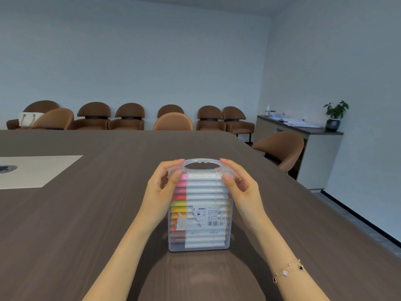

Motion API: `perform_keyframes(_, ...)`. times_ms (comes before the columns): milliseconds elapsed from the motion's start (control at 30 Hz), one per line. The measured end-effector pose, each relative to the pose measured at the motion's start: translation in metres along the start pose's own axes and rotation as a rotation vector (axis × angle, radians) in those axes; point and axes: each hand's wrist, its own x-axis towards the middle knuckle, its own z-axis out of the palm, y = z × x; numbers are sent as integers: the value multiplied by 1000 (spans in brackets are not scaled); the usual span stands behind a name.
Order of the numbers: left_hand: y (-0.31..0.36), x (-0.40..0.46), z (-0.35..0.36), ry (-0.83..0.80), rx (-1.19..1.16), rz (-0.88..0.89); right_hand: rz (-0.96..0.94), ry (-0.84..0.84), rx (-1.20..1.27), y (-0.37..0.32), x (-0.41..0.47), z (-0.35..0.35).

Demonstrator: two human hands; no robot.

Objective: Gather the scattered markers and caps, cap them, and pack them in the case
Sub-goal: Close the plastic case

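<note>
Clear plastic case (200, 213) | packed with capped markers (204, 192) | left grip (161, 187), right grip (240, 187) pinching top corners

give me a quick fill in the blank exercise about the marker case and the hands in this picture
1. The clear marker case lies on the ____ table.
2. The left hand and right hand grip the case near its ____.
3. The markers lie ____ the case.
4. The right wrist wears a ____.

Missing words: wooden; handle; inside; bracelet
</note>
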Motion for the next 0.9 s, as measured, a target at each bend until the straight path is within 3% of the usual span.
perform_keyframes(167,-2,-13,-6,-100,-48,-48,111,-48,59,2,-13,-8)
perform_keyframes(333,-29,-48,-29,-269,150,-178,344,-162,-336,28,-53,-27)
perform_keyframes(467,-26,-53,-26,-260,150,-194,351,-62,-310,19,-69,-22)
perform_keyframes(633,15,-31,18,-321,53,-92,273,146,-362,-26,-86,-49)
perform_keyframes(800,72,-34,120,-365,-141,-1,213,425,-434,-98,-143,-124)
perform_keyframes(900,98,-56,200,-477,-258,-5,220,583,-509,-148,-198,-176)
